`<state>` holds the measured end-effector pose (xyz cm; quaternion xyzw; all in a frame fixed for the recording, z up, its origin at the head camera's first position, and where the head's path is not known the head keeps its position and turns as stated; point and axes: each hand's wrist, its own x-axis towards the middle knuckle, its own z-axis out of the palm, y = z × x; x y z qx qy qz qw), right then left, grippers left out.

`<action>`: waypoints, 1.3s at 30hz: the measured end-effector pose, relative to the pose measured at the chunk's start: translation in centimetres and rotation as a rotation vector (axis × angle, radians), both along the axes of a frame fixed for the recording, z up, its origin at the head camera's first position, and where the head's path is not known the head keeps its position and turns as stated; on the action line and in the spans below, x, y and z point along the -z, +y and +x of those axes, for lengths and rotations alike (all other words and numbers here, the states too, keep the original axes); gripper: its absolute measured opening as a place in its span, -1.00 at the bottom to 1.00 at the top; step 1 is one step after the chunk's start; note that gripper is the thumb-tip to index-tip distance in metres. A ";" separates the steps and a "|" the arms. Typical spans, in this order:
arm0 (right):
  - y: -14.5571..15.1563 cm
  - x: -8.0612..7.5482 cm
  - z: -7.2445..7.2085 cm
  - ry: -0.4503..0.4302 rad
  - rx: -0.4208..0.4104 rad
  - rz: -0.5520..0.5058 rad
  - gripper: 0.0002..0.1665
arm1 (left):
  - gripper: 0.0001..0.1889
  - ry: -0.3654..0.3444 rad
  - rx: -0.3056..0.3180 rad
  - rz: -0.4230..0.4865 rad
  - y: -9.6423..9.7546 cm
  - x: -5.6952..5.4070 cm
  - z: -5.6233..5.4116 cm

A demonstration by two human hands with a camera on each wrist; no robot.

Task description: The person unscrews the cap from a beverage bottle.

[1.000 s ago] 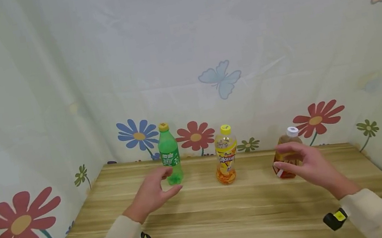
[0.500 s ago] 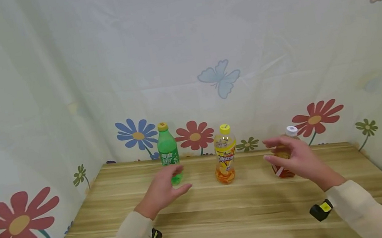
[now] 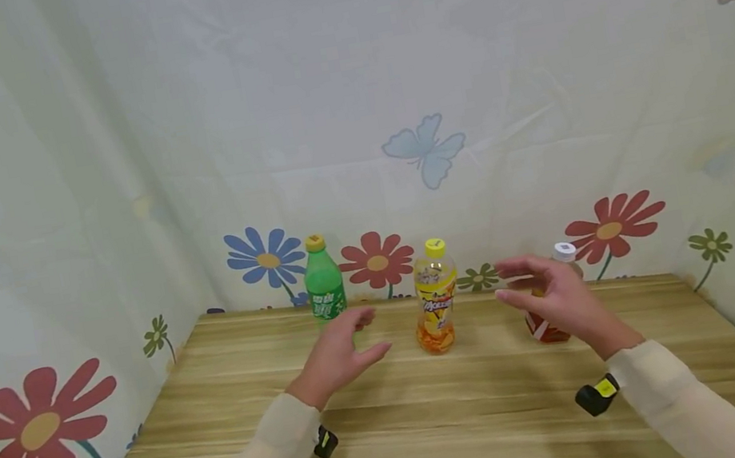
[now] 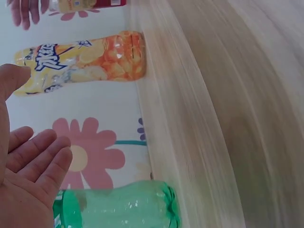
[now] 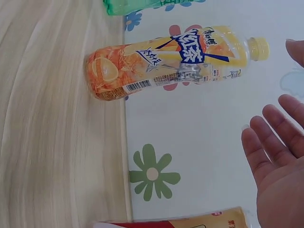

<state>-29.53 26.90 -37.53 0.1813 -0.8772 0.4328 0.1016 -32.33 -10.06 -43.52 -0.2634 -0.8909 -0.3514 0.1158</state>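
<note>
Three drink bottles stand upright in a row near the back of the table. A green bottle [image 3: 323, 281] with a yellow cap is on the left, partly hidden by my left hand [image 3: 340, 353]. In the middle is a bottle with an orange and yellow label [image 3: 435, 300] and a yellow cap. My right hand [image 3: 557, 298] overlaps the white-capped bottle [image 3: 550, 328] on the right. Both hands hold nothing; their fingers and thumbs are spread apart, palms facing inward on either side of the middle bottle [image 5: 164, 61], with gaps to it.
The wood-grain table [image 3: 447, 442] meets a pale curtain [image 3: 287, 96] printed with flowers and butterflies behind and at the sides. A small black device [image 3: 326, 442] is strapped at the left wrist, and a similar black device [image 3: 596, 395] at the right.
Both hands have moved inward toward the middle bottle: the left hand rightward across the green bottle, the right hand leftward. The bottles stand where they were.
</note>
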 end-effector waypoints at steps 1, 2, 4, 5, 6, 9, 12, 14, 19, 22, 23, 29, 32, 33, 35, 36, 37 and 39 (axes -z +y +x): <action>0.0 0.0 -0.1 -0.007 0.003 -0.007 -0.39 | -0.34 0.001 0.000 -0.005 0.3 0.0 -0.1; -0.1 0.0 -0.2 -0.015 0.005 -0.020 -0.38 | -0.34 0.002 0.002 -0.008 0.5 0.1 -0.2; -0.2 0.0 -0.4 -0.027 0.006 -0.042 -0.37 | -0.32 0.003 0.000 -0.021 1.0 0.1 -0.4; -0.3 0.0 -0.6 -0.030 0.005 -0.052 -0.36 | -0.32 0.005 0.001 -0.025 1.3 0.1 -0.6; -0.4 0.0 -0.7 -0.032 0.004 -0.061 -0.34 | -0.31 0.006 0.000 -0.031 1.5 0.1 -0.7; -0.7 0.0 -1.1 -0.036 -0.006 -0.078 -0.31 | -0.32 -0.007 0.003 -0.025 2.2 0.1 -1.0; -1.0 -0.1 -1.4 -0.032 -0.012 -0.085 -0.31 | -0.35 -0.006 -0.001 -0.012 2.7 0.3 -1.4; -1.1 -0.2 -1.6 -0.031 -0.015 -0.090 -0.32 | -0.37 -0.002 -0.005 -0.002 2.9 0.6 -1.7; -1.4 -0.3 -2.1 -0.046 -0.006 -0.101 -0.32 | -0.36 -0.033 0.011 0.039 3.4 1.4 -2.4; -1.7 -0.4 -2.4 -0.052 -0.006 -0.106 -0.29 | -0.34 -0.074 0.018 0.050 3.8 1.6 -2.8; -1.8 -0.5 -2.5 -0.051 -0.008 -0.109 -0.29 | -0.33 -0.086 0.017 0.052 4.0 1.6 -2.9; -2.1 -0.6 -3.2 -0.034 -0.031 -0.129 -0.33 | -0.27 -0.112 0.009 0.036 5.5 1.3 -3.7; -2.4 -0.7 -3.5 -0.018 -0.033 -0.128 -0.33 | -0.24 -0.130 0.027 0.040 6.2 1.1 -4.0; -2.5 -0.7 -3.6 -0.010 -0.035 -0.130 -0.33 | -0.24 -0.137 0.034 0.045 6.5 1.2 -4.1; -2.8 -0.8 -3.8 0.001 -0.040 -0.134 -0.33 | -0.24 -0.150 0.046 0.060 6.9 1.3 -4.3; -3.0 -0.8 -3.9 0.005 -0.045 -0.139 -0.33 | -0.24 -0.160 0.049 0.072 7.1 1.3 -4.3; -3.2 -0.8 -4.0 0.008 -0.049 -0.143 -0.33 | -0.25 -0.169 0.050 0.081 7.3 1.5 -4.4; -3.4 -0.8 -4.3 0.012 -0.060 -0.150 -0.33 | -0.24 -0.196 0.048 0.108 7.5 1.7 -4.4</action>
